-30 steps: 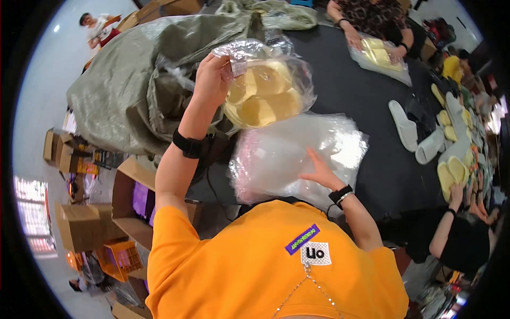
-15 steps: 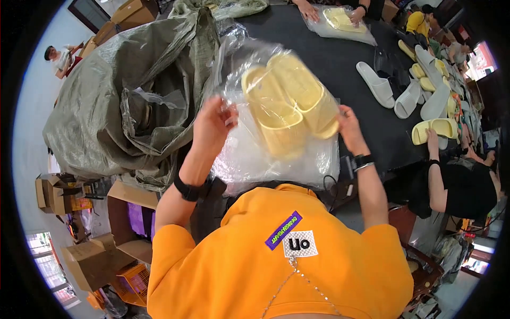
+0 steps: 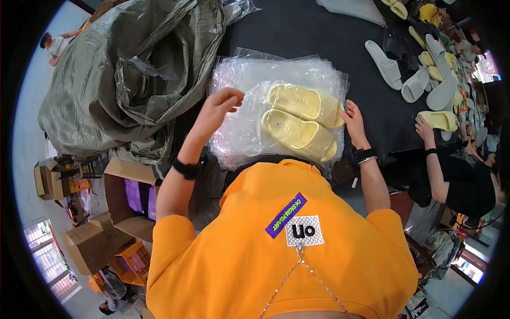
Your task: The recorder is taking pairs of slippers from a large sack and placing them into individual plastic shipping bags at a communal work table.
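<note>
A pair of pale yellow slippers [image 3: 302,133] lies side by side in a clear plastic bag [image 3: 257,112]. Beneath it is a stack of clear plastic bags [image 3: 234,143] on the dark table [image 3: 281,26]. My right hand [image 3: 355,123] has its fingers closed at the bag's right edge, beside one slipper. Over the left side of the stack is my left hand [image 3: 220,109], its fingers bent and pressed together near the bag's left end. Whether plastic is pinched there I cannot make out.
A big grey-green woven sack [image 3: 79,106] stands open at the left. Loose grey slides [image 3: 383,65] and other slippers lie along the right side. There a co-worker's hand [image 3: 424,130] touches a yellow slipper [image 3: 441,120]. Cardboard boxes [image 3: 130,226] stand lower left.
The bagged slippers have come down onto the stack and turned from pointing away to lying crosswise. The other person's hands and bagged slippers at the far side have left view.
</note>
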`<action>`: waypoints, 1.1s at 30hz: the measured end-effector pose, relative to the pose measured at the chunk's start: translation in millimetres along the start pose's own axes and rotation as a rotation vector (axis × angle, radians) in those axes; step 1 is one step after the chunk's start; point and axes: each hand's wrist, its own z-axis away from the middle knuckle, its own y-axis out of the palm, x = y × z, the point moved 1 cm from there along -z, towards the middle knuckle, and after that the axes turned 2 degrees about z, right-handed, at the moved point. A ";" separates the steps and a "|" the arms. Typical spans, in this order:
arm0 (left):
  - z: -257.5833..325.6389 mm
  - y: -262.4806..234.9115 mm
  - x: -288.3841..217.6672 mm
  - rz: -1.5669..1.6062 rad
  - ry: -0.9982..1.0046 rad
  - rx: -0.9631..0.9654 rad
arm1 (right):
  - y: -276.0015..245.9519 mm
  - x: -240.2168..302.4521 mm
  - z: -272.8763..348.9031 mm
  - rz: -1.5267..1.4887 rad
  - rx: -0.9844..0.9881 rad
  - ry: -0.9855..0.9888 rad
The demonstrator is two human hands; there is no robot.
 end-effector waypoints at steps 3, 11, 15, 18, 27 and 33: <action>-34.2 5.5 47.0 -0.248 -0.340 0.104 | -4.0 -9.0 7.1 0.031 -0.011 0.009; -97.4 48.3 72.8 0.298 -0.440 0.241 | 3.6 -11.3 35.7 -0.199 0.067 0.135; -105.1 44.0 46.3 0.508 -0.127 0.134 | 0.8 -24.7 30.0 -0.176 0.045 0.066; -99.6 28.3 43.4 0.593 -0.034 0.125 | 2.5 -11.7 28.1 -0.121 0.085 0.139; -65.4 -19.7 68.9 0.963 -0.263 -0.097 | 10.9 -22.8 41.3 0.192 0.112 0.045; -56.0 -1.1 97.0 0.232 -0.364 0.143 | 13.6 -41.3 59.0 0.132 0.093 0.111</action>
